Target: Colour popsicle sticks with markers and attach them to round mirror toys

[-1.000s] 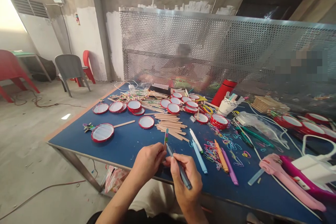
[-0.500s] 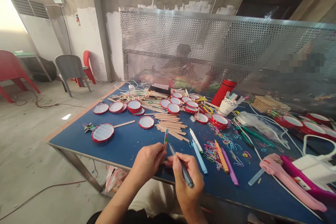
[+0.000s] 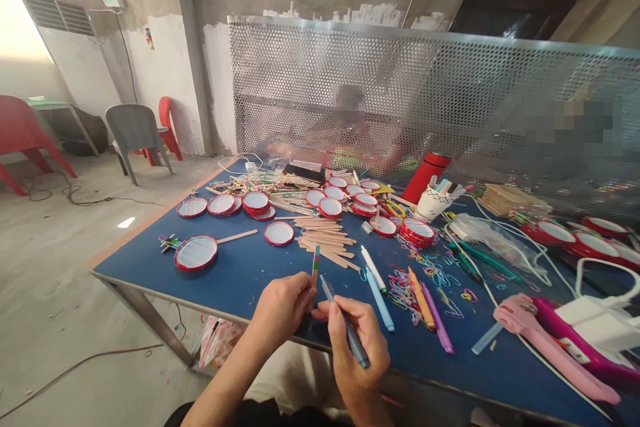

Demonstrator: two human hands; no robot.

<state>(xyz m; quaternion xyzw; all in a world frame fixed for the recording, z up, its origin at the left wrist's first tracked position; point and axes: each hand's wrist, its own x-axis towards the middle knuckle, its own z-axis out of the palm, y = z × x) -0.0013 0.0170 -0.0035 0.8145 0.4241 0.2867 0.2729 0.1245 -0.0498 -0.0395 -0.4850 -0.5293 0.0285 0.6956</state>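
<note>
Between the closed fingers of my left hand (image 3: pixel 287 307) a wooden craft stick (image 3: pixel 316 267) stands upright, its upper end banded in green and purple. My right hand (image 3: pixel 359 340) grips a dark grey marker (image 3: pixel 350 330) like a pen, its tip close beside the stick; I cannot tell whether they touch. Just beyond my hands lies a pile of plain craft sticks (image 3: pixel 327 240). A white marker (image 3: pixel 374 269), a light blue marker (image 3: pixel 380 299), an orange marker (image 3: pixel 421 298) and a purple marker (image 3: pixel 437 317) lie to the right on the blue table (image 3: pixel 240 287).
Several red-rimmed white discs (image 3: pixel 196 252) are spread over the table. Colourful rubber bands (image 3: pixel 404 290) lie among the markers. A red bottle (image 3: pixel 425 177) and a pen cup (image 3: pixel 433 202) stand at the back before a perforated metal panel (image 3: pixel 300 73). A pink glue gun (image 3: pixel 550 347) lies at right.
The rear end of the dark grey marker has dipped slightly with my right hand. My left hand keeps the stick in nearly the same place.
</note>
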